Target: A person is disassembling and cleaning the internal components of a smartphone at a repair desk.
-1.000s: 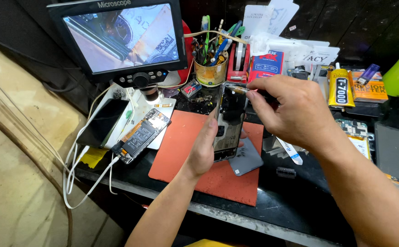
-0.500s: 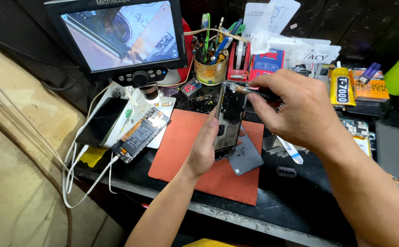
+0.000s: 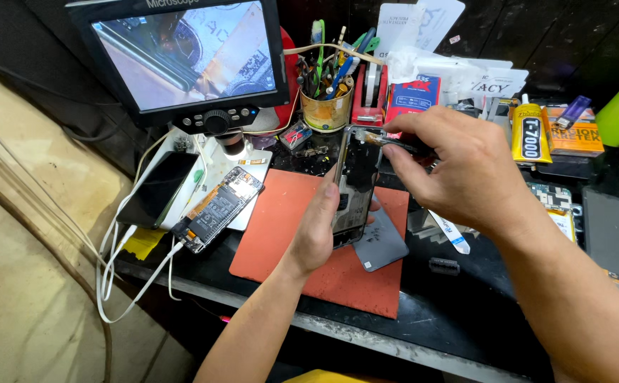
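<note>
Phone (image 3: 355, 186): upright above the orange mat (image 3: 281, 234), left hand (image 3: 320, 230) clasping its edge, right hand (image 3: 458, 170) pinching a tool (image 3: 387, 142) at its top; prying seemingly underway, demanding steady, gentle leverage.

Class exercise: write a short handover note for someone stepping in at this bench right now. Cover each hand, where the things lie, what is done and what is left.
Left hand: holds an opened phone upright over the orange mat.
Right hand: fingers pinch a thin tool at the phone's top edge.
Nearby: a dark cover plate lies on the mat; a second opened phone lies below the microscope monitor.
Done: the phone's back is off.
Left: work at the top edge is under way; the phone is not reassembled.
</note>
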